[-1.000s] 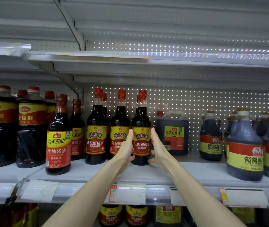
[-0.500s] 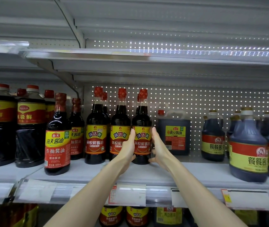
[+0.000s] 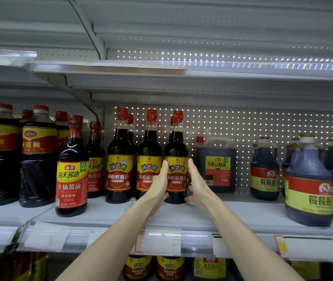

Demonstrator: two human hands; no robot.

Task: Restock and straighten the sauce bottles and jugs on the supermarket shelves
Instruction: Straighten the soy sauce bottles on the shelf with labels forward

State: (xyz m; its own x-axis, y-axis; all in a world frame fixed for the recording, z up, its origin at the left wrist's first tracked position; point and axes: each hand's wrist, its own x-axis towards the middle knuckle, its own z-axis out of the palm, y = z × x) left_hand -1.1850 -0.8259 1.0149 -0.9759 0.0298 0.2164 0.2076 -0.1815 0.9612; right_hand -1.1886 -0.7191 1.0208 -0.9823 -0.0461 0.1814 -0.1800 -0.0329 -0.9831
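The left hand (image 3: 159, 183) and the right hand (image 3: 197, 183) are reaching in together and bracketing one bottle (image 3: 176, 151). Neither hand is wrapping it. The left fingers (image 3: 164, 167) are lying straight up along its left flank, over the edge of the yellow-and-red label. The right fingers (image 3: 192, 169) are lying straight up along its right flank, with the thumb low by the base. The grip is a flat two-sided press with unclenched palms.

The bottle is standing upright between the palms on the shelf (image 3: 232, 211), its red cap rising well above the fingertips.

Just left of the left hand, two twin bottles (image 3: 119, 155) with the same label are standing in a row with it, the nearer one partly hidden by the hand. Further left, a front bottle (image 3: 72, 175) is sitting nearer the shelf edge, and beyond it big bottles (image 3: 38, 159) are crowding together.

Just right of the right hand, a square jug (image 3: 216, 169) is standing further back, by the perforated panel (image 3: 262, 126). Well right of it, handled jugs (image 3: 308, 179) are standing in a group.

Below the wrists, tags (image 3: 161, 240) are hanging along the shelf edge, and under them more bottles are showing on a lower shelf.
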